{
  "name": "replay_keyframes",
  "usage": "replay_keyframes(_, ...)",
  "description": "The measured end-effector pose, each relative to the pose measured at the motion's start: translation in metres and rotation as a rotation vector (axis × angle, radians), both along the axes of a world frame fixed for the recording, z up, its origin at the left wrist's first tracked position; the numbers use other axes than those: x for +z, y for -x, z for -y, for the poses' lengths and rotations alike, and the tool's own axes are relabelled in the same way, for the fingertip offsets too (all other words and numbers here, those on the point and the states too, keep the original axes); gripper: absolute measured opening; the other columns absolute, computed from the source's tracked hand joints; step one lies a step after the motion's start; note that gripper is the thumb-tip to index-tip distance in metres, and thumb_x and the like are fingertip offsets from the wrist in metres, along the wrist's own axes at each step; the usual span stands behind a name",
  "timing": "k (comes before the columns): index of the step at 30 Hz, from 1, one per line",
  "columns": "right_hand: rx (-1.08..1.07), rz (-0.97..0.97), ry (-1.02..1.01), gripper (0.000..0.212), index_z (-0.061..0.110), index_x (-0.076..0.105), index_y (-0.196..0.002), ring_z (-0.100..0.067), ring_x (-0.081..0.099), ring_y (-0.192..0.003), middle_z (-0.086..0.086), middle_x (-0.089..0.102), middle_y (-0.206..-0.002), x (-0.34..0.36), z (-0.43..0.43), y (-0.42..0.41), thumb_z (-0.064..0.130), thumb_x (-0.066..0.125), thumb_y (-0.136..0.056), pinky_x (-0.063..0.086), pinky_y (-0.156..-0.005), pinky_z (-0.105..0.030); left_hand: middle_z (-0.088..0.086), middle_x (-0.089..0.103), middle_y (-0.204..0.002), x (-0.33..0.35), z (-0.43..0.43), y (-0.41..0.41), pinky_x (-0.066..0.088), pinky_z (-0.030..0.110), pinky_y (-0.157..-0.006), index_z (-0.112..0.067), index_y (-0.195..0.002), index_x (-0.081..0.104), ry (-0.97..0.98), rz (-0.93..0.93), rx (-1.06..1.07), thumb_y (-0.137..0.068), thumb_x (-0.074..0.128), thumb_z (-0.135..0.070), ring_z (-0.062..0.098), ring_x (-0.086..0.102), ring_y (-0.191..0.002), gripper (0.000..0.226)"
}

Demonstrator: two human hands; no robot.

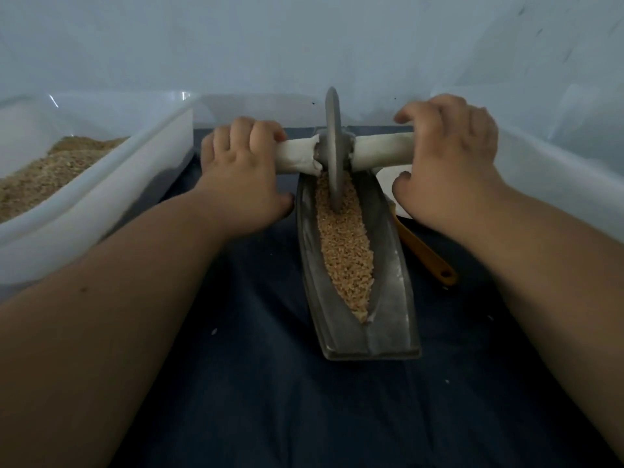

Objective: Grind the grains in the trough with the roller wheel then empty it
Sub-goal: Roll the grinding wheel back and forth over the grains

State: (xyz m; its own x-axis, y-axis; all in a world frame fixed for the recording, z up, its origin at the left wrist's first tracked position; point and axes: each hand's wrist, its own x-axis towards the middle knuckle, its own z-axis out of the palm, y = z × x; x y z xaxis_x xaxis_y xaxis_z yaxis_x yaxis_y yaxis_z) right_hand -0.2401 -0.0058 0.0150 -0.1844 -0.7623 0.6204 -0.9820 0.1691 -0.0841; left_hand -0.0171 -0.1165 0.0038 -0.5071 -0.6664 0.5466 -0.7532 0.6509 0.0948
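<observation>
Your left hand [243, 163] and right hand [449, 153] clenched their fingers round the roller wheel's [332, 146] wrapped axle. It stood upright at the far end of the trough [393, 282], in grains [344, 251]. The white tub [101, 204] on your left held ground meal [40, 177].

The scene was dimly and evenly lit, with a cool bluish cast; no light source could be placed. Small glints were caught on the rim of the plastic bin [141, 153] at upper left. The right hand [452, 163] was softened by slight blur. The forearms [101, 332] at the lower corners were stretched by wide-angle distortion.
</observation>
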Motion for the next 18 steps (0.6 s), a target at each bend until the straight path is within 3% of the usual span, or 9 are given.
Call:
replay_keyframes(2, 0.084, -0.041, 0.017, 0.054, 0.023, 0.048, -0.127, -0.034, 0.041, -0.118, -0.008, 0.045, -0.127, 0.002, -0.002, -0.002, 0.020, 0.067, -0.075, 0.025, -0.107, -0.045, 0.005, 0.040, -0.128, 0.003, 0.000, -0.005, 0.025, 0.041, -0.102, -0.025, -0.129, 0.037, -0.109, -0.016, -0.087, -0.078, 0.058, -0.052, 0.029, 0.038, -0.120, 0.062)
replay_keyframes(5, 0.103, -0.065, -0.034, 0.042, 0.024, 0.056, -0.127, -0.031, 0.050, -0.110, -0.006, 0.055, -0.122, 0.009, -0.004, -0.004, 0.023, 0.067, -0.086, 0.035, -0.092, -0.042, 0.007, 0.050, -0.124, 0.014, 0.003, -0.009, 0.036, 0.044, -0.097, -0.021, -0.128, 0.045, -0.122, 0.007, -0.132, -0.090, 0.056, -0.041, 0.028, 0.047, -0.114, 0.044)
replay_keyframes(7, 0.109, -0.062, -0.139, 0.040, 0.026, 0.057, -0.127, -0.030, 0.052, -0.106, -0.005, 0.057, -0.118, 0.019, -0.008, -0.003, 0.026, 0.067, -0.088, 0.041, -0.088, -0.043, 0.002, 0.055, -0.112, 0.027, 0.001, -0.012, 0.041, 0.038, -0.083, -0.022, -0.119, 0.052, -0.143, 0.084, -0.155, -0.090, 0.057, -0.040, 0.022, 0.052, -0.099, 0.035)
replay_keyframes(10, 0.164, -0.052, -0.416, 0.036, 0.036, 0.059, -0.118, -0.017, 0.055, -0.088, 0.007, 0.059, -0.101, 0.042, -0.026, 0.004, 0.038, 0.069, -0.084, 0.043, -0.073, -0.035, -0.011, 0.057, -0.089, 0.049, -0.008, -0.022, 0.036, 0.030, -0.065, -0.032, -0.104, 0.056, -0.286, 0.288, -0.219, -0.085, 0.061, -0.046, 0.006, 0.053, -0.078, 0.024)
replay_keyframes(13, 0.213, -0.046, -0.646, 0.030, 0.050, 0.052, -0.099, -0.003, 0.051, -0.073, 0.019, 0.057, -0.084, 0.059, -0.052, -0.002, 0.055, 0.067, -0.073, 0.036, -0.060, -0.024, -0.011, 0.060, -0.083, 0.065, -0.024, -0.031, 0.041, 0.026, -0.068, -0.034, -0.103, 0.059, -0.381, 0.404, -0.257, -0.079, 0.059, -0.053, 0.004, 0.055, -0.078, 0.031)
replay_keyframes(15, 0.221, -0.092, -0.673, 0.026, 0.046, 0.052, -0.090, -0.002, 0.051, -0.069, 0.018, 0.057, -0.077, 0.063, -0.060, -0.007, 0.056, 0.065, -0.070, 0.033, -0.057, -0.024, -0.010, 0.062, -0.084, 0.069, -0.034, -0.032, 0.042, 0.023, -0.071, -0.035, -0.106, 0.061, -0.426, 0.435, -0.251, -0.074, 0.054, -0.057, 0.004, 0.055, -0.077, 0.039)
replay_keyframes(18, 0.196, -0.125, -0.616, 0.031, 0.038, 0.060, -0.109, -0.010, 0.056, -0.075, 0.010, 0.063, -0.087, 0.055, -0.054, -0.005, 0.044, 0.068, -0.080, 0.040, -0.061, -0.031, -0.007, 0.062, -0.087, 0.068, -0.036, -0.031, 0.045, 0.031, -0.075, -0.031, -0.109, 0.061, -0.429, 0.452, -0.219, -0.079, 0.051, -0.056, 0.009, 0.057, -0.081, 0.040)
